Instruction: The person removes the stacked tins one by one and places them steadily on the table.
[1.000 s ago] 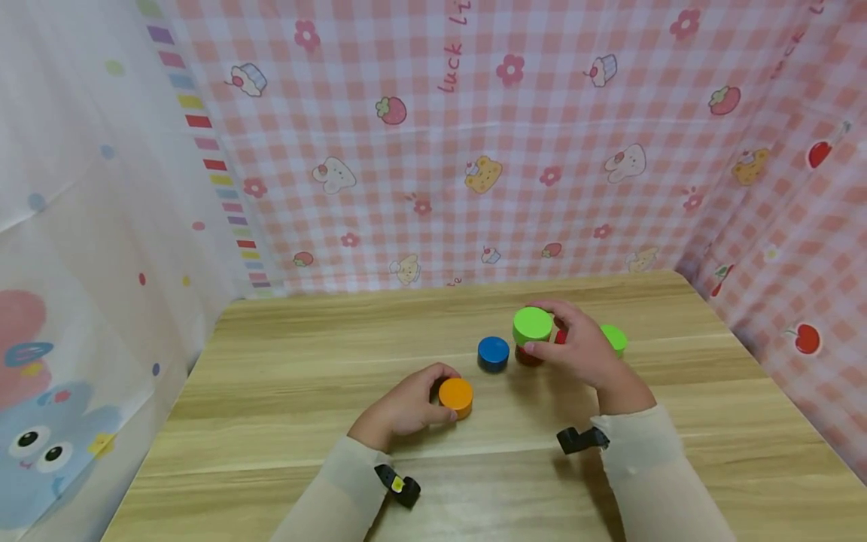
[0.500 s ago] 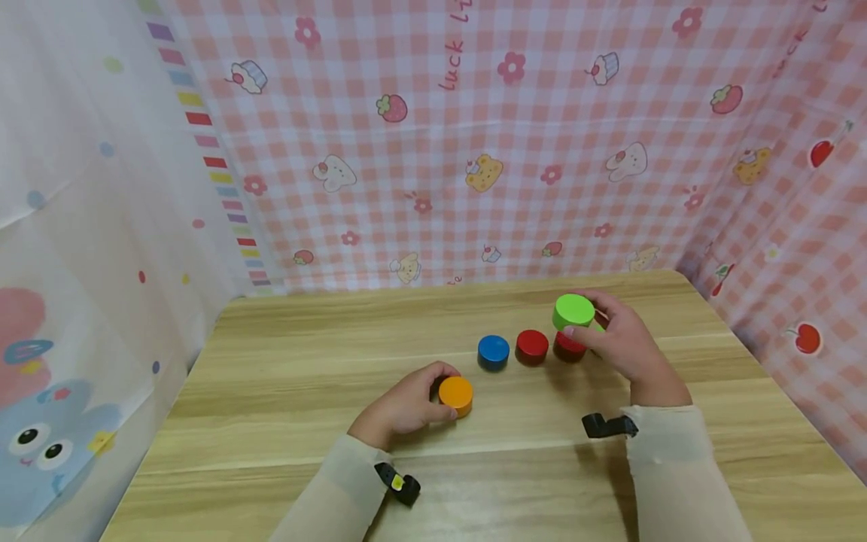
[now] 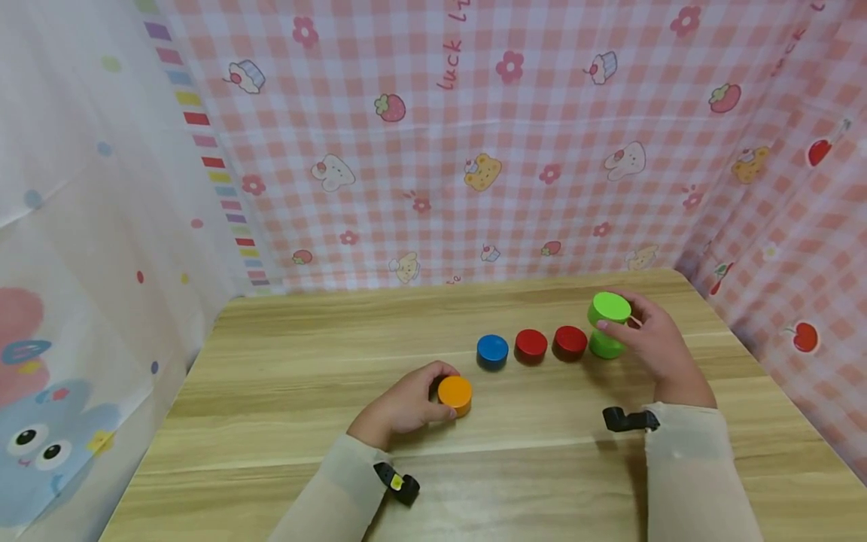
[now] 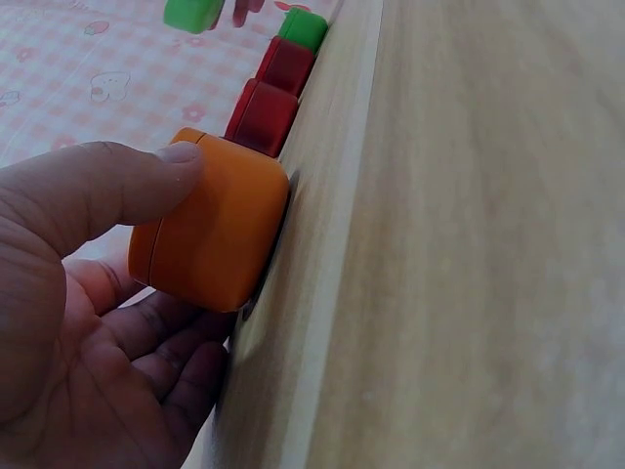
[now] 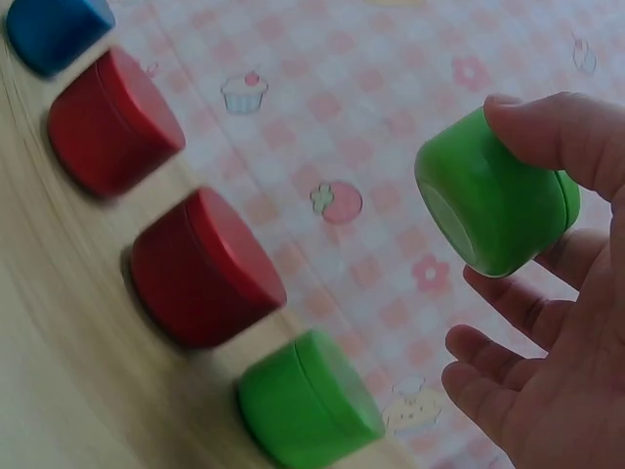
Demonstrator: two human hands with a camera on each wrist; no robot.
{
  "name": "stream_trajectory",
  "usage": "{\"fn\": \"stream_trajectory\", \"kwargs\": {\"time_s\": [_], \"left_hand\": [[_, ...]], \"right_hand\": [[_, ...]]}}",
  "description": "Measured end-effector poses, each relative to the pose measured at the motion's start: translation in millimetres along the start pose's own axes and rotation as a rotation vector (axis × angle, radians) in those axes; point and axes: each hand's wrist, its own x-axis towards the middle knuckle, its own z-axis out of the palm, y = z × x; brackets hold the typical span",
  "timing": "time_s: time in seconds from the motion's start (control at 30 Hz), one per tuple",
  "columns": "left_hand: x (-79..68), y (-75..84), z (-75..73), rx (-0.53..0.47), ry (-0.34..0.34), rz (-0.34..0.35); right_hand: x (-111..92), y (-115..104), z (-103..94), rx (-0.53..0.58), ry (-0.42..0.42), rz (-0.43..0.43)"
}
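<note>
My left hand (image 3: 409, 399) pinches a small round orange lidded tin (image 3: 454, 393) that stands on the table; the left wrist view shows the thumb on its near side. My right hand (image 3: 650, 335) grips a green lidded tin (image 3: 609, 308) between thumb and fingers. It is in the air above a second green tin (image 3: 606, 345), and the right wrist view shows the two apart, the held tin (image 5: 498, 195) tilted. To the left of that stand two red tins (image 3: 570, 342) and a blue tin (image 3: 492, 351) in a row.
The wood-grain table (image 3: 291, 361) ends at a pink checked cloth (image 3: 433, 128) behind. A white patterned curtain (image 3: 88, 188) hangs on the left, and more checked cloth (image 3: 806, 248) on the right. Each sleeve carries a black wrist mount (image 3: 630, 420).
My right hand has carried the green tin to the right, past both red tins, to above the other green tin. The left hand and the orange tin have stayed in place.
</note>
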Motion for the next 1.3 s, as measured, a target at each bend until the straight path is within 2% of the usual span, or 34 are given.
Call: {"fn": "stream_trajectory", "kwargs": {"time_s": [0.23, 0.47, 0.7, 1.3], "left_hand": [[-0.4, 0.3, -0.4, 0.003, -0.002, 0.001], [0.1, 0.2, -0.2, -0.006, -0.007, 0.003], [0.5, 0.0, -0.6, -0.016, -0.003, -0.009], [1.8, -1.9, -1.1, -0.014, -0.004, -0.010]], "right_hand": [[1, 17, -10.2, -0.027, 0.072, 0.070], [-3, 34, -15.8, 0.005, 0.146, 0.180], [-4, 46, -19.9, 0.000, 0.210, 0.198], [-6, 66, -23.8, -0.005, 0.280, 0.284]]}}
